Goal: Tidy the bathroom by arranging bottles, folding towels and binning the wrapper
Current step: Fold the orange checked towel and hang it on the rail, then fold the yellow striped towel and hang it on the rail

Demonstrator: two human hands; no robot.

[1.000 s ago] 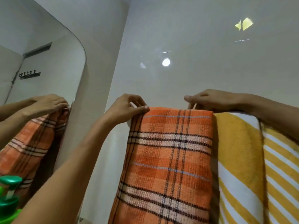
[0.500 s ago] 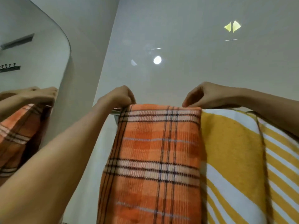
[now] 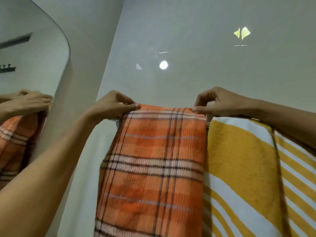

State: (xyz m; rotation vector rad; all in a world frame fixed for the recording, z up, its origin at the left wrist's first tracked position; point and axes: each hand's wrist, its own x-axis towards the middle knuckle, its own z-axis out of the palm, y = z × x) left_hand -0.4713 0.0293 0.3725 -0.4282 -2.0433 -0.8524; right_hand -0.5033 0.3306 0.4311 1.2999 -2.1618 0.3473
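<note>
- Head view, towels: orange plaid towel (image 3: 153,168) is seen draped over the towel rail (image 3: 208,124), hanging flat and folded to a narrow width, its fold line at the top.
- Yellow striped towel (image 3: 242,168) is hung just beside it on the right, the two edges touching or nearly so; it appears already placed.
- Left hand (image 3: 111,106) is closed in a pinch on the plaid towel's top left corner; right hand (image 3: 220,101) is closed in a pinch on the top right corner.
- Rail is mostly hidden under cloth; only a short bright stretch is seen between the towels, and another at the left corner.
- Mirror (image 3: 30,74) at the left edge repeats a hand and the plaid cloth.
- Judged progress: towel part is nearly done, with only squaring of the plaid towel on the rail left.
- Bottles, wrapper and bin are not in view; whether those parts are done cannot be told.
</note>
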